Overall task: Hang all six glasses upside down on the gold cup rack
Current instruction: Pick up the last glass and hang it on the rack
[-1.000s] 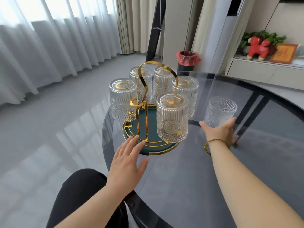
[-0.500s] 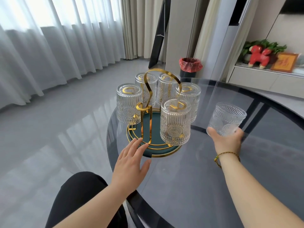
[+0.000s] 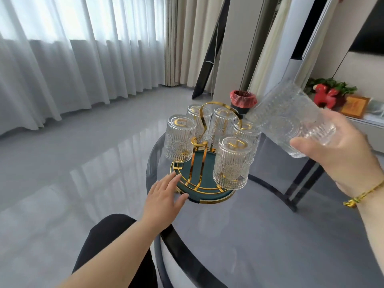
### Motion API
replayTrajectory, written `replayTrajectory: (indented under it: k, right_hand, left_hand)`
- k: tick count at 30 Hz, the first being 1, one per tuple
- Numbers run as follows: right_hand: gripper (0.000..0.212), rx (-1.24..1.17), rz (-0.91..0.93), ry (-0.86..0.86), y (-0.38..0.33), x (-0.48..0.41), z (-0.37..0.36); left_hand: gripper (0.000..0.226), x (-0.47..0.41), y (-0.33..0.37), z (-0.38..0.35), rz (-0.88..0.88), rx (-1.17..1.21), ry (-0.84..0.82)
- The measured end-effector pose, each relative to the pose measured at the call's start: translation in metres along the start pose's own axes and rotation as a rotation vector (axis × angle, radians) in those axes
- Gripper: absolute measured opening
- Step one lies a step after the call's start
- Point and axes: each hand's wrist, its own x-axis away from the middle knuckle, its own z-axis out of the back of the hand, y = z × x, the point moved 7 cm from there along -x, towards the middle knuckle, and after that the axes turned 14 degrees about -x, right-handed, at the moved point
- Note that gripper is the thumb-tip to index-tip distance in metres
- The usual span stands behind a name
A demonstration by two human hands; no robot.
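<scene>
Already we had five glasses hung upside down on the gold cup rack (image 3: 202, 142) near the desk's (image 3: 259, 235) far-left edge. Our right hand (image 3: 334, 161) gripped the sixth glass (image 3: 291, 119) aloft, tilted; our left hand (image 3: 164, 199), fingers open, steadied the rack's base. Next, we judged, it needed inverting onto the free hook.

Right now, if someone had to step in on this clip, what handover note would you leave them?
Right hand: grip closed on the sixth glass, lifted and tilted, above and right of the rack.
Left hand: open, fingers touching the near edge of the rack's green base.
Gold cup rack: sits on the glass table.
Done: five glasses hang upside down, nearest one in front.
Left: turn the held glass fully over and hang it on the remaining prong, which I cannot see clearly.
</scene>
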Motion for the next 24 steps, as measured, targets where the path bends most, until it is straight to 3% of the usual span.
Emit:
replayTrajectory:
  k: [3,7,12,17,24]
  right_hand:
    - [0.060,0.041,0.029,-0.164,-0.027,-0.005,-0.030]
    - [0.055,0.177,0.066,-0.250,-0.043,-0.016,-0.062]
    - [0.069,0.276,0.024,-0.381,-0.050,-0.027,-0.098]
    - [0.063,0.440,0.054,-0.512,-0.058,-0.037,-0.129]
    - [0.073,0.632,0.034,-0.675,-0.041,-0.038,-0.174]
  left_hand:
    - [0.053,-0.005,-0.008,-0.003,-0.079,-0.066,-0.066]
    - [0.043,-0.009,-0.014,-0.001,-0.152,-0.095,-0.036]
    - [0.040,-0.009,-0.014,0.000,-0.168,-0.030,0.014]
    - [0.038,-0.010,-0.016,0.001,-0.165,0.043,0.041]
    - [0.040,-0.010,-0.019,-0.004,-0.162,0.043,0.029]
